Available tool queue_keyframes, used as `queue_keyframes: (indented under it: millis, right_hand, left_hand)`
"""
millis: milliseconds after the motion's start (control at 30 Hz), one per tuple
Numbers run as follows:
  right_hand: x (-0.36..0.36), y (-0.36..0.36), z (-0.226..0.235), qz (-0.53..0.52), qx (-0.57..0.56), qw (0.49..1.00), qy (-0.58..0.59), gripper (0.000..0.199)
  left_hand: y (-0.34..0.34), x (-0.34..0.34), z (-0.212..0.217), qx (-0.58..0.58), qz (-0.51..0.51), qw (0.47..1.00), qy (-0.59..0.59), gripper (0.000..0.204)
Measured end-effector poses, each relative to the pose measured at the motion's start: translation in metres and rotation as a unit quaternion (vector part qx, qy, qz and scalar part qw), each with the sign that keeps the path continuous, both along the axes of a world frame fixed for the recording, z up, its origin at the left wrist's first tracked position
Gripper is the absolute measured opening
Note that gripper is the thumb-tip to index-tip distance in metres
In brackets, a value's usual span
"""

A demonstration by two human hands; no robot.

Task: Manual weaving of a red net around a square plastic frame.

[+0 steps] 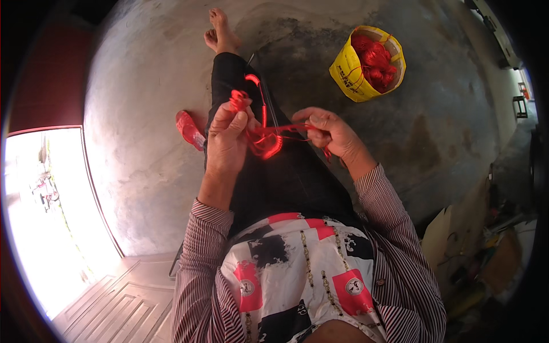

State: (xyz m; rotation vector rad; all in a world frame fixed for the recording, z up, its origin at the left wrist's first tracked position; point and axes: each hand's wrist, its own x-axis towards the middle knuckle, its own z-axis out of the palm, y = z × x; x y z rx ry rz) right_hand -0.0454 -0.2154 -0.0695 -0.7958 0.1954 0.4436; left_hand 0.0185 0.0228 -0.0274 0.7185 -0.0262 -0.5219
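Just above the frame's centre, my left hand (227, 134) pinches the bunched red cord (239, 101) — its loops (274, 150) lie nearer this hand — while my right hand (336, 132) pinches strands (291, 127) stretched roughly level between the two.

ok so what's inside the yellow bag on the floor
Red cord, loosely bundled, fills the yellow bag. Its bottom and anything beneath the cord are hidden.

One wide look down from a person's head.
It sits above the long black cloth trousers (297, 188), near them, facing down at them.
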Motion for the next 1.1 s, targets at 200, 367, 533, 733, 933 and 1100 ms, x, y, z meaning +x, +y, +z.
queue_keyframes:
  millis: [200, 367, 533, 733, 933, 1100]
  right_hand:
    - [0.023, 0.016, -0.029, 0.014, -0.283, 0.953, -0.110, 0.022]
    - [0.023, 0.035, -0.040, 0.081, -0.572, 0.777, -0.249, 0.021]
    - [0.000, 0.010, -0.023, -0.009, -0.510, 0.833, -0.216, 0.016]
    - [-0.059, -0.053, 0.041, -0.184, -0.049, 0.958, -0.216, 0.017]
    - [-0.135, -0.192, 0.055, -0.374, -0.003, 0.916, -0.147, 0.020]
    - [-0.113, -0.160, 0.028, -0.480, -0.097, 0.870, -0.056, 0.019]
  left_hand:
    - [0.002, -0.002, -0.057, 0.635, -0.110, 0.617, -0.452, 0.025]
    - [-0.023, -0.014, -0.059, 0.632, -0.092, 0.716, -0.283, 0.026]
    - [-0.017, -0.014, -0.069, 0.650, 0.029, 0.616, -0.443, 0.035]
    - [-0.026, -0.010, -0.078, 0.376, -0.056, 0.924, 0.046, 0.066]
    - [-0.023, -0.025, -0.077, 0.341, -0.055, 0.936, 0.064, 0.073]
    - [-0.027, -0.041, -0.066, 0.368, -0.063, 0.927, 0.041, 0.075]
